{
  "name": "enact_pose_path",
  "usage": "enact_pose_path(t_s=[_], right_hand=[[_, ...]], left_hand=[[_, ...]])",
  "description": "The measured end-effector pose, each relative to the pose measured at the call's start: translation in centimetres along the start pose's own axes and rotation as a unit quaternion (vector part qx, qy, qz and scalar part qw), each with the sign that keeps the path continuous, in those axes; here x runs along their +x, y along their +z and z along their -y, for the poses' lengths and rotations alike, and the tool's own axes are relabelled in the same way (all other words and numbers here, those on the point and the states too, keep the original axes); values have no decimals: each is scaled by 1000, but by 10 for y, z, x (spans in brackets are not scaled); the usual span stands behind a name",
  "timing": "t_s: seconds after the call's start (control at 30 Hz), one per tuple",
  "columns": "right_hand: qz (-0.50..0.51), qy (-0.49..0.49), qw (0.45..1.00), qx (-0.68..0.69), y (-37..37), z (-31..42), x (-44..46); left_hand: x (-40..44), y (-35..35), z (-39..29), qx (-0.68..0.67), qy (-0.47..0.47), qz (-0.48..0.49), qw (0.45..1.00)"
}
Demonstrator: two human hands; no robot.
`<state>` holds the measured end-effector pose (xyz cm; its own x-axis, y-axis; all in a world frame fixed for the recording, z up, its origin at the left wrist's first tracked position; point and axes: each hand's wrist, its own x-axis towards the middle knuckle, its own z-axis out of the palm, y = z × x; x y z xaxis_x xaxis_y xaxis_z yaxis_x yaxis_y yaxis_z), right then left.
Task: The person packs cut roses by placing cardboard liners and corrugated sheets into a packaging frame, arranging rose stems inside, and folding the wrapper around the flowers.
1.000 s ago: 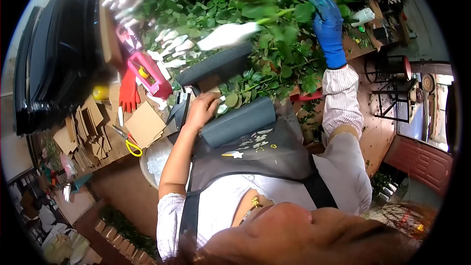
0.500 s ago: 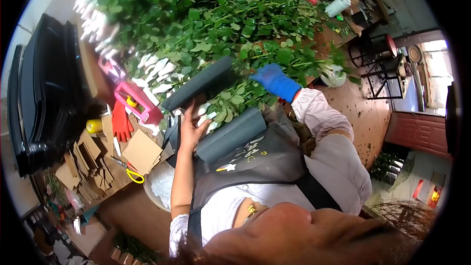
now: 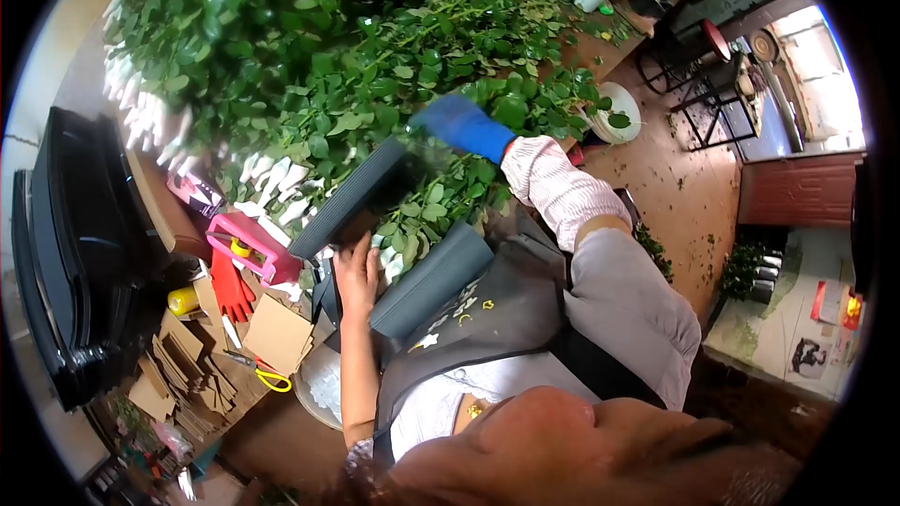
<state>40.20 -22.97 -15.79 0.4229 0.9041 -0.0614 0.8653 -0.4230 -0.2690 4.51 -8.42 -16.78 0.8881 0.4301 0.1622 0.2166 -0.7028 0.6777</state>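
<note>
My bare left hand [image 3: 356, 272] lies at the lower end of a dark ribbed holder, its fingers apart beside white-wrapped flower heads [image 3: 390, 262]. The holder has two upright ribbed sides, a far one [image 3: 349, 197] and a near one [image 3: 433, 279], with leafy stems [image 3: 429, 213] between them. My right hand [image 3: 459, 125], in a blue glove, is over the leaves just beyond the far side. Motion smears its fingers, and whether they hold anything cannot be made out. A large heap of green stems [image 3: 281, 47] covers the table behind.
Left of the holder are a pink tape dispenser [image 3: 246, 245], a red glove [image 3: 230, 286], cardboard pieces [image 3: 278, 333] and yellow-handled scissors [image 3: 272, 380]. Black sheets [image 3: 80, 262] stand at far left. A white bucket [image 3: 616, 114] and a stool [image 3: 703, 47] are at right.
My right hand has come down from the far right of the heap toward the holder. A stem with a white-wrapped head no longer hangs in the air. My left hand's fingers have spread. The view has turned.
</note>
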Motion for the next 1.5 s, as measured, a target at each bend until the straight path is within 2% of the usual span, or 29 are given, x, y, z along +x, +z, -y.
enact_pose_path(t_s=[0.03,0.07,0.1,0.13,0.17,0.27,0.37,0.4,0.5,0.53,0.6,0.67,0.7,0.8,0.83,0.87,0.9,0.93,1.0,1.07,1.1,1.13,1.17,1.2,1.27,1.33,1.4,1.43,1.5], right_hand=[[-107,2,990,-93,-28,9,3],[-204,30,977,-60,-43,0,5],[-257,48,957,-124,-73,-3,7],[-337,22,935,-106,-100,-4,3],[-453,-80,886,-61,-108,-21,-3],[-363,-102,924,68,-153,9,-42],[-193,-211,950,125,-142,21,-74],[-123,-226,961,103,-132,20,-78],[-32,-113,992,-43,-87,4,-87],[-13,-67,995,-72,-69,-7,-83],[21,-21,992,-124,-48,-19,-78],[52,-28,984,-170,-32,-22,-65],[-41,-87,971,-219,-14,-36,-64],[160,64,951,-256,-85,14,-15],[-37,2,978,-204,-88,16,-2],[-135,-28,978,-155,-91,20,18],[-270,-121,949,-106,-80,12,50],[-286,-124,939,-146,-71,7,74],[-318,-137,911,-222,-58,8,117],[-116,-54,966,-223,-56,6,146],[-13,-12,974,-225,-58,2,156],[-184,-75,970,-143,-65,-5,155],[-340,-134,929,-52,-74,-7,146],[-406,-165,896,-70,-112,17,126],[-400,-147,898,-112,-138,16,104],[-298,-126,946,14,-119,-35,88],[-328,-110,934,87,-138,-34,47],[-348,-108,931,-7,-153,-27,26],[-298,-77,950,47,-148,-43,10]], left_hand=[[1,3,2,-5,8,-21,1000],[1,6,3,-10,13,-40,999],[0,6,-1,-28,-35,-28,999],[0,7,-2,-49,-55,-29,997],[-1,8,-1,-69,-72,-32,994],[-1,8,2,-114,-107,-34,987],[-12,34,42,-122,-102,-52,986],[-1,15,11,-247,-189,-39,950],[-6,21,28,-207,-128,-35,969],[-4,16,16,-174,-69,-75,979],[-5,25,17,-281,-113,-95,948],[-4,20,17,-223,-141,-40,964],[-3,18,18,-192,-156,-16,969],[-1,9,1,-200,-196,-13,960],[-2,11,7,-92,-103,-46,989],[-2,12,12,21,-8,-76,997],[-1,6,3,-136,-151,26,979],[-6,18,17,-75,-97,-11,992],[-6,22,18,-128,-120,-35,984],[-2,11,8,-120,-155,3,981],[-4,15,14,-63,-101,-41,992],[-5,18,16,-7,-47,-83,995],[-1,16,11,-68,-103,-88,988],[-1,17,12,-85,-113,-105,984],[1,25,10,-123,-129,-133,975],[6,23,1,-178,-139,-172,959],[4,33,11,-154,-139,-173,963],[7,32,9,-168,-150,-173,959],[4,30,7,-129,-155,-147,968]])
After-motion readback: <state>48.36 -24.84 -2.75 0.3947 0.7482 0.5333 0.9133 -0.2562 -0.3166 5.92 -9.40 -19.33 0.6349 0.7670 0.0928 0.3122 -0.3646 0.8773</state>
